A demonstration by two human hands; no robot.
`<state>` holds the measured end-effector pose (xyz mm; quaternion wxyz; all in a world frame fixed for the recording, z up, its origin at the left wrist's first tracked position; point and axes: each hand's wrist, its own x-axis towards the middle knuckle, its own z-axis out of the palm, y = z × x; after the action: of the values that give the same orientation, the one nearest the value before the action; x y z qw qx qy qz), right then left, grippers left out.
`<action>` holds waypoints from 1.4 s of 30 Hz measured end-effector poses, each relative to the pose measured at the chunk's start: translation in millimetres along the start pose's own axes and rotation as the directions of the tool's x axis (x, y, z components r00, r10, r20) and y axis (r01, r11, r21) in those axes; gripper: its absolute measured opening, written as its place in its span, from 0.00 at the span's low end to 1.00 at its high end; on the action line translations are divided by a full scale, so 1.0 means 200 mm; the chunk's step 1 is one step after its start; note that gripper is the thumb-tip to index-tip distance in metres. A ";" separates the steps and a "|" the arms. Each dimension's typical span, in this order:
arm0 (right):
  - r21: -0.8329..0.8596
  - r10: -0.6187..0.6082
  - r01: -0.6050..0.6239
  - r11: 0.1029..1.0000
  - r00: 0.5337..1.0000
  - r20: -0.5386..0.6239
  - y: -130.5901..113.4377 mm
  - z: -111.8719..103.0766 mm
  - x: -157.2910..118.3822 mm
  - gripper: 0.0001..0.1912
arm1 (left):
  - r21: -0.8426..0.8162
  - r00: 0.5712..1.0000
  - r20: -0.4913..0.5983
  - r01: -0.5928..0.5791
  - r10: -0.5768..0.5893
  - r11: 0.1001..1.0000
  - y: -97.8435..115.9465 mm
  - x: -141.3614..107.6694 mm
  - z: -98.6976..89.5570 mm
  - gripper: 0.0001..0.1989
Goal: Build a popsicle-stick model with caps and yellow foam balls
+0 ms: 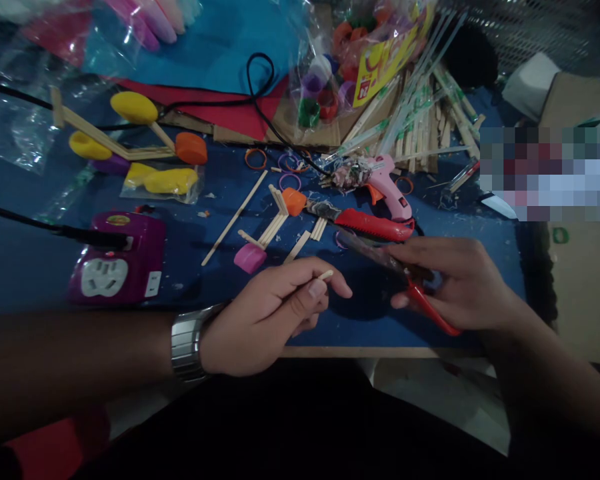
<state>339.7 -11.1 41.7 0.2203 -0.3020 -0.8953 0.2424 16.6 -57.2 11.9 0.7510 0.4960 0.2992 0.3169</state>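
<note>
My left hand (285,307) is closed, pinching a small wooden stick (325,275) whose tip shows between thumb and forefinger. Red-handled scissors (420,300) are in my right hand (455,280), their blades pointing to the upper left, apart from the stick. Just beyond my left hand lies a small assembly of sticks (273,227) with an orange bottle cap (294,201) and a pink bottle cap (250,257) on it. A red-handled cutting tool (375,223) rests behind the scissors, below a pink hot glue gun (387,183). One long loose stick (235,217) lies at the left.
A purple power socket box (120,257) with black cables stands at the left. Behind it is a larger stick piece (125,147) with yellow and orange parts. Toward the back are a bag of bottle caps (325,80) and a heap of sticks (420,133). The table's front edge (380,352) runs below my hands.
</note>
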 end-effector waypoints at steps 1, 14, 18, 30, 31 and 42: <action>0.022 -0.001 0.000 1.000 1.000 0.017 -0.01 0.00 0.00 0.26 | -0.001 1.000 -0.026 -0.015 0.015 1.000 0.00 0.00 0.00 0.21; -0.024 -0.027 0.028 0.999 0.998 0.060 -0.04 -0.01 0.00 0.24 | 0.065 0.992 -0.091 -0.082 0.088 0.995 0.00 0.03 0.00 0.17; -0.016 -0.040 0.041 0.999 0.997 0.065 -0.04 -0.01 0.01 0.24 | 0.085 0.990 -0.095 -0.098 0.105 0.992 0.00 0.03 0.00 0.17; -0.013 -0.048 0.049 0.999 0.996 0.076 -0.04 -0.02 0.00 0.24 | 0.091 0.989 -0.075 -0.118 0.125 0.989 0.00 0.04 0.00 0.16; -0.012 -0.047 0.048 0.999 0.996 0.080 -0.04 -0.02 -0.01 0.24 | 0.096 0.990 -0.071 -0.113 0.120 0.989 0.00 0.04 0.00 0.16; -0.197 -0.097 0.110 0.974 0.993 0.073 -0.03 -0.01 -0.03 0.21 | 0.109 0.995 -0.073 -0.052 0.061 0.993 0.01 0.03 0.00 0.17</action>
<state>342.8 -17.7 44.7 0.1727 -0.2676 -0.9362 0.1484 20.6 -52.8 12.9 0.7022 0.5311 0.3301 0.3404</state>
